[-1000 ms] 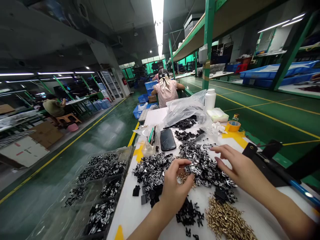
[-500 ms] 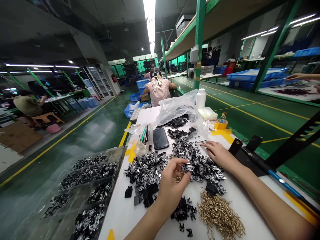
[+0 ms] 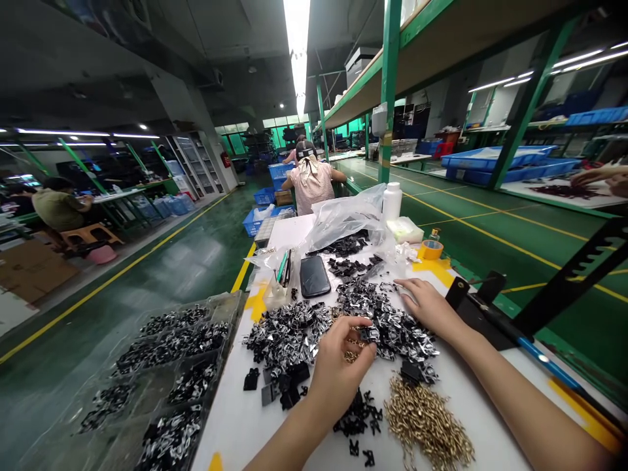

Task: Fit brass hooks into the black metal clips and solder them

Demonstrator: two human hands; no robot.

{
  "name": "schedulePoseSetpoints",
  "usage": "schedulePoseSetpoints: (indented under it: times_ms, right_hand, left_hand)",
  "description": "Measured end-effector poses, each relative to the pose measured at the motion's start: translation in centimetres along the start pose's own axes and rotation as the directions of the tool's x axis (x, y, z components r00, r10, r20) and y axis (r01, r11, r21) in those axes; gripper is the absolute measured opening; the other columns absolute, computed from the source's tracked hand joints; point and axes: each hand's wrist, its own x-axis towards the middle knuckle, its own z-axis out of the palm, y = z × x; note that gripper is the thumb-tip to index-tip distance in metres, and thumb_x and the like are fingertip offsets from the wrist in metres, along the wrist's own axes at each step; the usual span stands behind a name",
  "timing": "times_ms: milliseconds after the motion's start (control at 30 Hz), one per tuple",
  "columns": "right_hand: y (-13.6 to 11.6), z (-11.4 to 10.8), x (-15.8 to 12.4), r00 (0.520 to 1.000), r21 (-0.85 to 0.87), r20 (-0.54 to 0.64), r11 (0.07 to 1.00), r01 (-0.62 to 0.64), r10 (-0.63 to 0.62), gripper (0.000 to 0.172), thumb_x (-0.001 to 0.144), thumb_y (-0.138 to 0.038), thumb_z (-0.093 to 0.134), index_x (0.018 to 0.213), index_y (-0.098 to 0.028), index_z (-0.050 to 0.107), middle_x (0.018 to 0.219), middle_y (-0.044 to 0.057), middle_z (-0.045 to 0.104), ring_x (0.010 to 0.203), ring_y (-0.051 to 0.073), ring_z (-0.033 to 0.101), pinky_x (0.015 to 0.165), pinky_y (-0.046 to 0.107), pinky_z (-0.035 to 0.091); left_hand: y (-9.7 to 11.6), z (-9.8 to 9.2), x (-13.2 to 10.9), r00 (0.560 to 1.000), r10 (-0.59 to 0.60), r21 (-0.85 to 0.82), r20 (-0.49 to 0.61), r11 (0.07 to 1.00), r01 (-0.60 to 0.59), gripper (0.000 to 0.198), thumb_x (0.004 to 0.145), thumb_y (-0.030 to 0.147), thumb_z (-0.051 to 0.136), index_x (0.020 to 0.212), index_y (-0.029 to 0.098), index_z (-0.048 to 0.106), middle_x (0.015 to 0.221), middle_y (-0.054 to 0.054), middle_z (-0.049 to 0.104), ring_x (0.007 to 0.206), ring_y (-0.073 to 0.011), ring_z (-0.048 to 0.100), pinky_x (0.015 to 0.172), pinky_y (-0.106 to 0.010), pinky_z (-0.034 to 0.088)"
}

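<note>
One clip, long axis sideways, in left fingers.

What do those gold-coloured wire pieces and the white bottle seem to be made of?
The gold-coloured wire pieces look like brass or brass-plated metal, going by their warm metallic sheen; the exact alloy can't be told. The white bottle looks like opaque moulded plastic, with a smooth, dull surface.

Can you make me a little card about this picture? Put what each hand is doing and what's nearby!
Left hand: fingers curled around a small metal clip
Right hand: open, fingers resting on black-and-silver clips
Beside the hands: brass hooks, black plastic pieces
Farther away: phone, clear divided tray, seated co-worker
</note>
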Motion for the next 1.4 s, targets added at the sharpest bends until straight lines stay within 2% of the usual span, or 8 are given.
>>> schedulePoseSetpoints:
  times_ms: [133, 400, 533, 667, 800, 933, 1133, 1400]
  right_hand:
    - [-0.1, -0.1, -0.1, 0.999, 0.034, 0.036, 0.999, 0.036, -0.038, 0.032, 0.086, -0.025, 0.039, 0.112, -0.02, 0.057, 0.111, 0.009, 0.057, 0.104, 0.023, 0.051, 0.087, 0.036, 0.041]
    - [-0.5, -0.8, -0.2, 0.999, 0.089, 0.036, 0.995, 0.037, -0.04, 0.009, 0.081, -0.02, 0.05, 0.083, -0.016, 0.058, 0.079, 0.002, 0.056, 0.079, 0.018, 0.055, 0.069, 0.032, 0.043]
    - [-1.8, -2.0, -0.6, 0.999, 0.144, -0.049, 0.989, 0.029, -0.023, 0.013, 0.084, -0.022, 0.043, 0.088, -0.019, 0.055, 0.085, 0.005, 0.057, 0.073, 0.018, 0.056, 0.066, 0.032, 0.044]
    - [-4.9, -4.6, -1.9, 0.989, 0.239, -0.137, 0.967, 0.091, -0.059, 0.018, 0.089, -0.029, 0.039, 0.1, -0.022, 0.051, 0.095, 0.006, 0.057, 0.078, 0.017, 0.058, 0.066, 0.03, 0.047]
    - [-8.6, -6.1, -3.9, 0.971, 0.397, -0.173, 0.89, 0.223, -0.166, 0.016, 0.091, -0.029, 0.041, 0.103, -0.023, 0.05, 0.101, 0.006, 0.055, 0.089, 0.017, 0.056, 0.071, 0.029, 0.049]
    - [-11.0, -5.8, -5.3, 0.933, 0.473, -0.151, 0.805, 0.358, -0.326, 0.019, 0.091, -0.02, 0.038, 0.106, -0.025, 0.049, 0.103, 0.006, 0.054, 0.097, 0.017, 0.054, 0.079, 0.03, 0.048]
    - [-11.4, -5.4, -5.6, 0.888, 0.462, -0.169, 0.761, 0.455, -0.428, 0.024, 0.09, -0.014, 0.037, 0.107, -0.023, 0.052, 0.104, 0.008, 0.057, 0.101, 0.02, 0.053, 0.081, 0.036, 0.049]
    - [-11.3, -5.9, -5.6, 0.888, 0.473, -0.183, 0.754, 0.456, -0.421, 0.023, 0.09, -0.014, 0.038, 0.108, -0.023, 0.05, 0.103, 0.008, 0.057, 0.101, 0.02, 0.053, 0.08, 0.037, 0.049]
  left_hand:
    - [-0.1, 0.1, -0.1, 1.0, 0.008, 0.024, 0.01, 1.0, -0.009, 0.02, 0.082, 0.019, 0.054, 0.102, 0.021, 0.056, 0.089, -0.005, 0.052, 0.077, -0.0161, 0.051, 0.063, -0.026, 0.043]
    - [-0.1, 0.0, -0.1, 1.0, -0.003, 0.019, 0.022, 1.0, 0.003, 0.021, 0.082, 0.022, 0.056, 0.103, 0.022, 0.057, 0.087, -0.003, 0.051, 0.072, -0.0145, 0.052, 0.06, -0.025, 0.044]
    - [0.1, 0.0, -0.1, 1.0, -0.009, -0.01, 0.021, 1.0, 0.009, 0.022, 0.083, 0.023, 0.055, 0.105, 0.022, 0.058, 0.091, -0.005, 0.053, 0.077, -0.0159, 0.053, 0.064, -0.027, 0.046]
    - [0.2, -0.2, -0.1, 0.999, -0.025, -0.077, 0.031, 0.997, 0.028, 0.027, 0.083, 0.023, 0.056, 0.109, 0.023, 0.06, 0.1, -0.007, 0.055, 0.086, -0.018, 0.052, 0.07, -0.028, 0.048]
    - [-0.2, 0.0, 0.0, 0.991, -0.116, -0.2, 0.071, 0.972, 0.128, 0.034, 0.079, 0.021, 0.061, 0.113, 0.021, 0.059, 0.099, -0.008, 0.058, 0.084, -0.0179, 0.054, 0.071, -0.03, 0.048]
    - [-0.9, 0.3, 0.2, 0.984, -0.154, -0.335, 0.088, 0.926, 0.175, 0.044, 0.071, 0.015, 0.067, 0.114, 0.017, 0.057, 0.097, -0.009, 0.06, 0.086, -0.0186, 0.057, 0.074, -0.03, 0.048]
    - [-1.0, 0.5, 0.2, 0.977, -0.143, -0.421, 0.158, 0.886, 0.198, 0.036, 0.072, 0.01, 0.065, 0.107, 0.017, 0.062, 0.089, -0.006, 0.064, 0.083, -0.0159, 0.059, 0.074, -0.026, 0.047]
    - [-0.9, -0.1, 0.5, 0.96, -0.195, -0.471, 0.2, 0.84, 0.269, 0.036, 0.069, 0.018, 0.072, 0.104, 0.016, 0.063, 0.088, -0.006, 0.065, 0.083, -0.0173, 0.06, 0.079, -0.032, 0.048]
